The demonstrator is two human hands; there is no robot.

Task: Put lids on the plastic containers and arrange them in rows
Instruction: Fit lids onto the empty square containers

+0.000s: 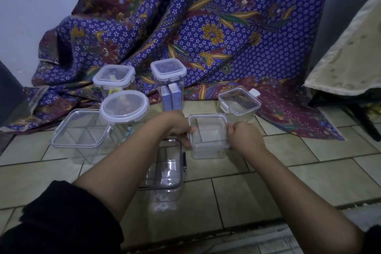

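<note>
Cloth [206, 27] with purple and gold flowers hangs at the back and spills onto the tiled floor [309, 171], where all the boxes stand.

The biggest is the wide clear box [78, 136] on the left. It has little walls inside and a clear lid lying on top. I cannot tell if that lid is clipped down. The near box [167, 169] stands close to the person, partly under the left arm, and I cannot tell if it has a lid.

Behind them, the round-lid box [124, 107], the tall box [169, 80] and the square-lid box [113, 77] all have white-rimmed lids on. They stand close together by the cloth, so I think they are done and make the start of the rows. The flap box [239, 103] sits at the right by itself with one white flap sticking up, so it may not be clipped yet.

The small square box [208, 136] is in the middle of the floor, between the two hands. The left hand [177, 128] grips its left edge with curled fingers. The right hand [243, 136] is curled tight on its right edge. Holding both sides keeps the box from sliding, and I think the person is pressing its lid down.
</note>
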